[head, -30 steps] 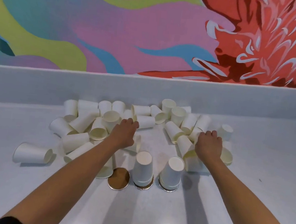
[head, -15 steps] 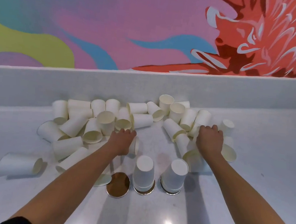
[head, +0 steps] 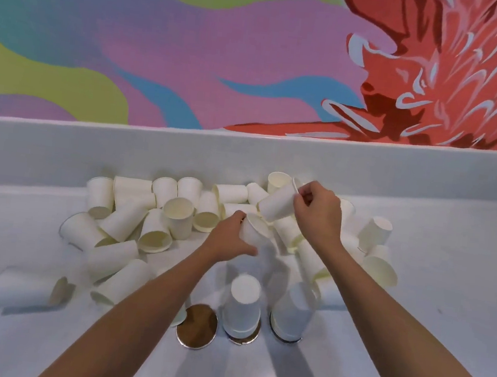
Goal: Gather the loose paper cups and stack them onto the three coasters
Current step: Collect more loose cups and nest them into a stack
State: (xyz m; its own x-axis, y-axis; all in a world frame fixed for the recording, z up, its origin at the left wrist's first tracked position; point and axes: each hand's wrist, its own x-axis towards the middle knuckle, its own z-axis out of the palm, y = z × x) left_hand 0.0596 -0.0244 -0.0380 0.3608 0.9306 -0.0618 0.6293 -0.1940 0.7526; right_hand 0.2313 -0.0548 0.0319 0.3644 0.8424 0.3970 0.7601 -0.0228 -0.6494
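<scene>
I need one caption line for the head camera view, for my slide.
Each hand, left hand and right hand, lifts a paper cup from the pile; the left coaster remains bare.

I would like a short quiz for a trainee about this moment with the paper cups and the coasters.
1. True or false: each hand holds one paper cup.
2. Which coaster is bare? A) left B) middle C) right
3. How do the cups stand on the other two coasters?

Key
1. True: the left hand grips a cup, and the right hand holds a cup lifted above the pile.
2. A: the left coaster.
3. Upside down: on the middle coaster and the right coaster.
</scene>
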